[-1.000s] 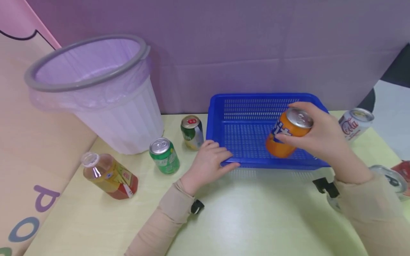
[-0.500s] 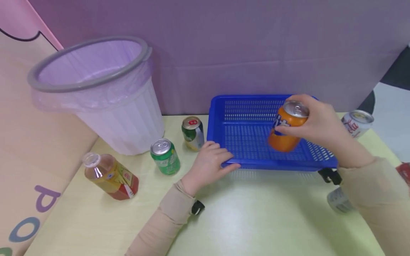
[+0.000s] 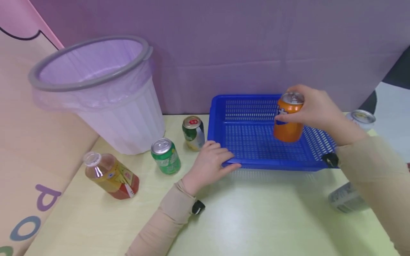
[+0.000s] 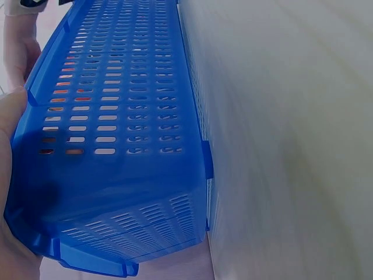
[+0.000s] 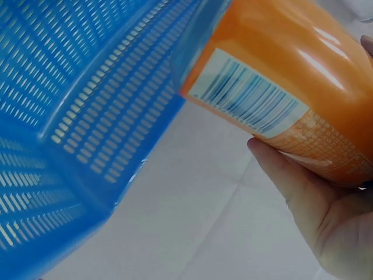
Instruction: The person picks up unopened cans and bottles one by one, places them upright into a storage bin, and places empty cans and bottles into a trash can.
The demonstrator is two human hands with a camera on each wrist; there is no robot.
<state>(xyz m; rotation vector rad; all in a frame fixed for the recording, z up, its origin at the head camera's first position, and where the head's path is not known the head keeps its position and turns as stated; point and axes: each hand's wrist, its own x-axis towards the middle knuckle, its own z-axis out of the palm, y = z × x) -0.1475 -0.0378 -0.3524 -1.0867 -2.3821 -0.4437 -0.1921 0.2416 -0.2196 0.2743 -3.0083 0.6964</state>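
In the head view my right hand (image 3: 315, 110) grips an orange soda can (image 3: 288, 131) upright near its top, thumb in front and fingers behind. The can hangs over the right part of a blue plastic basket (image 3: 272, 164). Its barcode side faces the right wrist view, where the orange can (image 5: 291, 76) overlaps the basket wall (image 5: 116, 134). My left hand (image 3: 209, 165) holds the basket's front left corner, fingers over the rim and thumb along the front. The left wrist view shows the slotted basket side (image 4: 116, 175) with the hand at its rim.
Left of the basket stand a dark green can (image 3: 193, 134), a green can (image 3: 167, 158) and a leaning bottle of reddish drink (image 3: 112, 177). Behind them is a lined white bin (image 3: 125, 117). A white can (image 3: 362, 118) and a tipped grey can (image 3: 346, 199) are at right, partly behind my arm.
My right hand has carried the orange can back and slightly up over the basket. The right sleeve now covers more of the cans at right. My left hand stays on the corner.
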